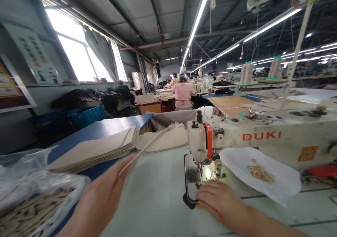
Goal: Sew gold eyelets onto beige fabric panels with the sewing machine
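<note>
My left hand [105, 191] is raised left of the sewing machine [255, 135], its fingers closed on a beige fabric piece [147, 147]. That piece appears almost edge-on as a long thin line, slanting up and away to the right; motion blurs it a little. On the machine's metal plate, just in front of the needle and presser foot [202, 168], rests my right hand [223, 200]. Its fingers are bent and pressed together, and whatever lies under the fingertips is hidden. Beyond my left hand lie stacked beige fabric panels [97, 147] and more panels [164, 138].
A white cloth [242, 163] bearing several gold-coloured metal rings [260, 172] lies right of the needle. At the lower left, a clear plastic bag [73, 191] contains many small beige pieces [34, 205]. Ahead, a co-worker in pink [183, 94] sits facing away.
</note>
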Demonstrator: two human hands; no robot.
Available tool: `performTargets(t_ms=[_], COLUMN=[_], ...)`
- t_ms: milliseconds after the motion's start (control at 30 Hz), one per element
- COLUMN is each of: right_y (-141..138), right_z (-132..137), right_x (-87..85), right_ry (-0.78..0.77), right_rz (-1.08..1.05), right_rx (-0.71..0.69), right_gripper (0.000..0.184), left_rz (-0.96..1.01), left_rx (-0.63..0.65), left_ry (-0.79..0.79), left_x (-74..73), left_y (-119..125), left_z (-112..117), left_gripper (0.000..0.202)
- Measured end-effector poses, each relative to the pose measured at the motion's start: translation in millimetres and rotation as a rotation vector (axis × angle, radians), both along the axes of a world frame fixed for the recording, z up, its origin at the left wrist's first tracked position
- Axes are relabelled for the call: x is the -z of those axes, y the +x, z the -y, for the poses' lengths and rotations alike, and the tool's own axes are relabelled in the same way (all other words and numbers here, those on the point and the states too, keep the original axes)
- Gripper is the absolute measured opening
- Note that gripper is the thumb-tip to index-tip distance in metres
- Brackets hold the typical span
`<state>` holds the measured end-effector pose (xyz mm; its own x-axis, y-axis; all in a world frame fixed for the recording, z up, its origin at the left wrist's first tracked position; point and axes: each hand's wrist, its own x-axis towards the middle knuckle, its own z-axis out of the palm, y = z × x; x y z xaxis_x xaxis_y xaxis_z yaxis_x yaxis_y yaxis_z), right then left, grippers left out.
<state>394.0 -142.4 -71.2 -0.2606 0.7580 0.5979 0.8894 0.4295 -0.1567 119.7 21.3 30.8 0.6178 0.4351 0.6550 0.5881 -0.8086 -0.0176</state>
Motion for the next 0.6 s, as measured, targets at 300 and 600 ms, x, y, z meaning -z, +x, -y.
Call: performTargets(t_ms=[300, 600], right_y=[12, 13], right_z=[-16, -25], right_x=[20.4, 32.5], right_ry=[0.161, 0.276], right_rz=[0.066, 0.032], right_rx=[0.0, -0.024], right_gripper=[0.021, 0.03], left_rz=[-0.261, -0.289], left_rx=[-0.131, -0.182], left_ry=[-0.268, -0.358], left_x=[18.7, 89.0], left_y=[170, 168], left_z=[-93, -99], left_gripper=[0.042, 0.069])
